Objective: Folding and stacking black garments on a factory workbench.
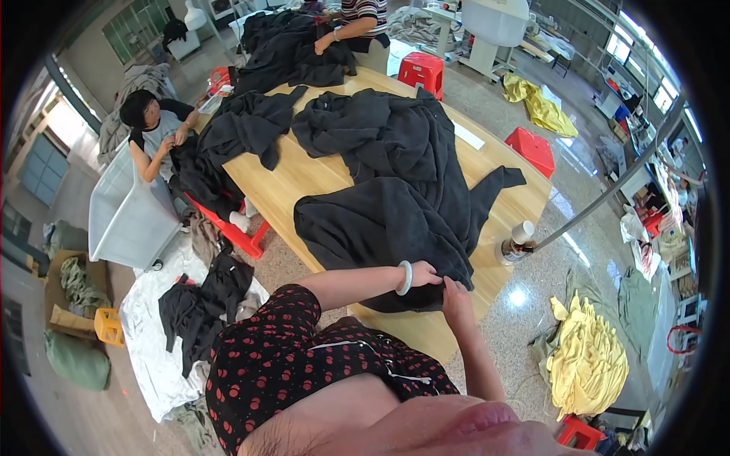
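A large black garment [380, 220] lies spread and rumpled over the wooden table [266, 182], with one sleeve-like end stretched out to the right. At its near edge my left hand [424, 275], a pale bangle on the wrist, has its fingers closed on the cloth. Right beside it my right hand [457, 301] pinches the same edge between thumb and fingers. The two hands almost touch, and the bit of fabric between the fingertips is mostly hidden. Another dark garment [251, 125] lies farther left on the table.
A jar with a white lid [518, 239] stands at the table's right edge. Red stools [530, 150] sit beyond it. One person [163, 129] handles dark cloth at the left; another person's arm [346, 32] reaches over a dark pile. Yellow cloth [585, 357] is heaped on the floor, right.
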The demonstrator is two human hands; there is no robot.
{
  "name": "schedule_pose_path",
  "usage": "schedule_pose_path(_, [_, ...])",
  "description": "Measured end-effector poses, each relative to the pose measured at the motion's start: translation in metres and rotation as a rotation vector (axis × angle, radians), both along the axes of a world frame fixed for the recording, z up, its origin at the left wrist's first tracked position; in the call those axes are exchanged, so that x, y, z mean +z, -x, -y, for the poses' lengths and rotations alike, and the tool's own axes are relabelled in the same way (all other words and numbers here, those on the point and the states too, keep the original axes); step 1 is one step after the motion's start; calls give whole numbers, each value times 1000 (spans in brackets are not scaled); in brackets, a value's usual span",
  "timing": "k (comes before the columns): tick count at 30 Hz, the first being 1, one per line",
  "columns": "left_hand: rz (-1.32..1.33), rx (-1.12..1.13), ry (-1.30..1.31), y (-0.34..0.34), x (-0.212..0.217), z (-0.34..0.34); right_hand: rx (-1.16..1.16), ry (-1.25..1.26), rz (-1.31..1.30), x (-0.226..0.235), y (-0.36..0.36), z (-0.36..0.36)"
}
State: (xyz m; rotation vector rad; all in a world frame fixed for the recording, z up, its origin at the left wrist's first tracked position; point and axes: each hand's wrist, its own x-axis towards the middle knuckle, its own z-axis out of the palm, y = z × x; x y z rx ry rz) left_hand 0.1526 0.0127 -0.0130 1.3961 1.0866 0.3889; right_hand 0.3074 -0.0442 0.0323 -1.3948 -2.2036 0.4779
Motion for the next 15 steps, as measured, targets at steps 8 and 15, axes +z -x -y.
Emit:
schedule_pose_path(8, [-308,16,-258,-12,7,9,-7,82,-24,-19,-5,-3])
schedule_pose_path(15, [-363,-150,-365,-9,25,17,22,62,-168,-18,-9,-7])
